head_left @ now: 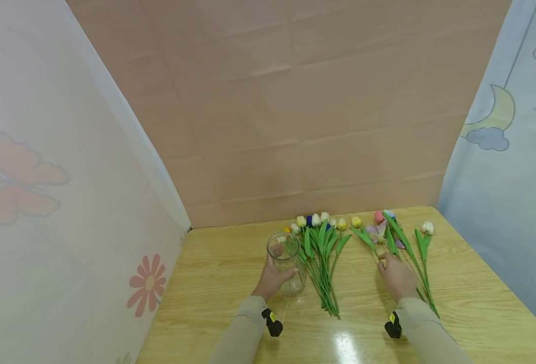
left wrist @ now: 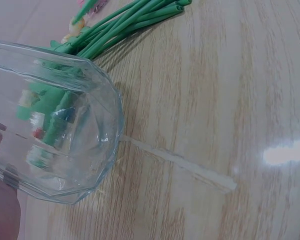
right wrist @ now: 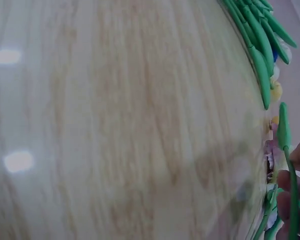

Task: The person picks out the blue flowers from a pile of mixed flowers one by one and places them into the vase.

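Observation:
My left hand (head_left: 269, 279) grips a clear glass vase (head_left: 294, 284) by its left side, with the thumb across the near wall. In the left wrist view the vase's faceted base (left wrist: 110, 135) stands close to the tabletop. On the right, my right hand (head_left: 397, 277) pinches the green stem (right wrist: 292, 182) of a yellow tulip (head_left: 356, 221). A pink-purple flower (head_left: 377, 231) and a white tulip (head_left: 427, 228) lie around that hand. Just right of the vase lies a bunch of artificial tulips (head_left: 324, 263) with white, yellow and blue heads.
The wooden table (head_left: 222, 263) runs back to a brown paper backdrop (head_left: 295, 126). A patterned cloth wall (head_left: 68, 177) closes the left side, and a blue one (head_left: 500, 202) the right. A pale strip (left wrist: 185, 165) shows on the tabletop beside the vase.

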`<move>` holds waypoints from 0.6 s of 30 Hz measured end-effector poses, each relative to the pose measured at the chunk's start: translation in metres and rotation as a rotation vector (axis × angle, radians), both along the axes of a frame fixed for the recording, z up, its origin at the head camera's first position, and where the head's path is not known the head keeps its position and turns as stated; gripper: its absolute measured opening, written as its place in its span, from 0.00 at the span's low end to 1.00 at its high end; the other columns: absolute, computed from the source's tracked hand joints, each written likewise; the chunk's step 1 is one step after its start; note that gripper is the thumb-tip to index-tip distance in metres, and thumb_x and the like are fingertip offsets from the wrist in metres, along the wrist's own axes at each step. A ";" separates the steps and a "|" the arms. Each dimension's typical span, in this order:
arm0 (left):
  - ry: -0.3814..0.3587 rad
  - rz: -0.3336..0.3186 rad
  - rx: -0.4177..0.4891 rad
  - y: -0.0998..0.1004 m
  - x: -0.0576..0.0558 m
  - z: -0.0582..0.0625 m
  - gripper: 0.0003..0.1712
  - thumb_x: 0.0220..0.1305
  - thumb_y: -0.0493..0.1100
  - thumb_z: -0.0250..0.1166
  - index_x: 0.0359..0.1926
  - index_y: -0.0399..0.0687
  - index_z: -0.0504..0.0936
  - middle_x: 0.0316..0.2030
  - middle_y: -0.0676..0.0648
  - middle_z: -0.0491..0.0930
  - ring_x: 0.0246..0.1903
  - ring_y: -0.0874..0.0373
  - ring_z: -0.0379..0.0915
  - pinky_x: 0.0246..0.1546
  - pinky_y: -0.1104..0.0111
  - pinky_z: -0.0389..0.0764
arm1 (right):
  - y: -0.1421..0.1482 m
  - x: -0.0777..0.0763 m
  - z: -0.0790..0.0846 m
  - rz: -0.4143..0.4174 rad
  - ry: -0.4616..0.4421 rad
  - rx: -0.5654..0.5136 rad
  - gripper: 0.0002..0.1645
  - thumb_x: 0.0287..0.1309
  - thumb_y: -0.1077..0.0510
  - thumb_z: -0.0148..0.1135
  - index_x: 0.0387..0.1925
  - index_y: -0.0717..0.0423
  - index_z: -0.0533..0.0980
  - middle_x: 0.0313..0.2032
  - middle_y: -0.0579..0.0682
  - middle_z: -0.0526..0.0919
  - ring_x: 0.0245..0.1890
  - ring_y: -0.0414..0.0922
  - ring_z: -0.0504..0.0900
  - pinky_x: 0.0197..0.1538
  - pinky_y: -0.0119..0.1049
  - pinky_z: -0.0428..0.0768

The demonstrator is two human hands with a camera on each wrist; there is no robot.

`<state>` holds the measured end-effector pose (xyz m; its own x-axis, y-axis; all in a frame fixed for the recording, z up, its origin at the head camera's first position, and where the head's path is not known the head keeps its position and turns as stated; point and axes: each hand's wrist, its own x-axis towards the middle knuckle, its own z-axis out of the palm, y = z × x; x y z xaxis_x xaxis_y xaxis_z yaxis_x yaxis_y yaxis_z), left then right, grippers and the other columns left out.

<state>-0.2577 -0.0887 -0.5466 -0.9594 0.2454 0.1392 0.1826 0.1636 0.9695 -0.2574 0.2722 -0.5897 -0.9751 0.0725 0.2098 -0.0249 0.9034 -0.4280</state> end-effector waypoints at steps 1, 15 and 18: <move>-0.002 0.003 0.004 0.000 -0.002 -0.004 0.43 0.51 0.51 0.69 0.63 0.62 0.53 0.64 0.45 0.54 0.64 0.48 0.44 0.57 0.41 0.56 | 0.000 0.001 -0.001 0.001 -0.016 0.002 0.16 0.63 0.54 0.49 0.48 0.59 0.70 0.07 0.44 0.63 0.07 0.42 0.59 0.10 0.36 0.59; 0.012 0.029 -0.018 0.001 -0.015 -0.028 0.47 0.49 0.56 0.69 0.65 0.57 0.52 0.62 0.55 0.56 0.62 0.56 0.47 0.58 0.44 0.56 | 0.006 0.004 -0.003 0.020 -0.179 -0.040 0.13 0.64 0.58 0.47 0.40 0.64 0.71 0.19 0.49 0.75 0.14 0.43 0.69 0.15 0.42 0.70; -0.003 0.021 -0.011 0.000 -0.014 -0.025 0.48 0.49 0.55 0.70 0.65 0.57 0.52 0.63 0.54 0.55 0.63 0.56 0.45 0.58 0.44 0.56 | 0.005 0.000 -0.004 0.009 -0.173 -0.030 0.14 0.64 0.56 0.47 0.41 0.65 0.69 0.18 0.49 0.74 0.13 0.43 0.69 0.14 0.42 0.70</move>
